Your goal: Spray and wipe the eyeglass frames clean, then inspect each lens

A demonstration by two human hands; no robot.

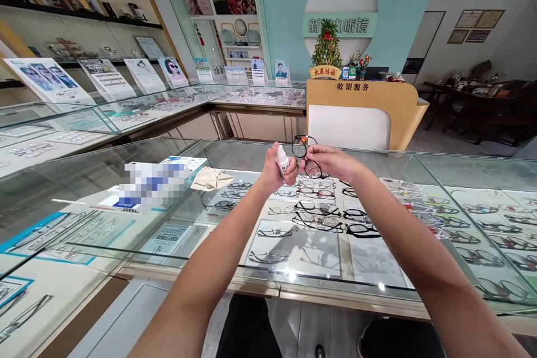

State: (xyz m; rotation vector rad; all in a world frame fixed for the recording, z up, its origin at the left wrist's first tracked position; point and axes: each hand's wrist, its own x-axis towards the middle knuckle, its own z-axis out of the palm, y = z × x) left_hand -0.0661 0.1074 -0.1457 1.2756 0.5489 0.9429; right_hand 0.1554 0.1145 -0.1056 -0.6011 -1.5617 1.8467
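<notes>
My left hand (pixel 273 170) is closed around a small white spray bottle (pixel 282 160), its nozzle turned toward the glasses. My right hand (pixel 331 161) pinches a pair of black-framed glasses (pixel 305 156) by the frame, tilted so one lens sits above the other. Both hands meet above the glass display counter (pixel 235 151), a little in front of my chest. A beige cleaning cloth (pixel 210 178) lies on the counter top to the left of my left hand.
Under the glass lie rows of several eyeglass frames (pixel 319 207). A blurred printed sheet (pixel 151 182) rests on the counter at left. Beyond stand a wooden cashier desk (pixel 364 106), more showcases (pixel 126 106) at left and dark furniture (pixel 482 100) at right.
</notes>
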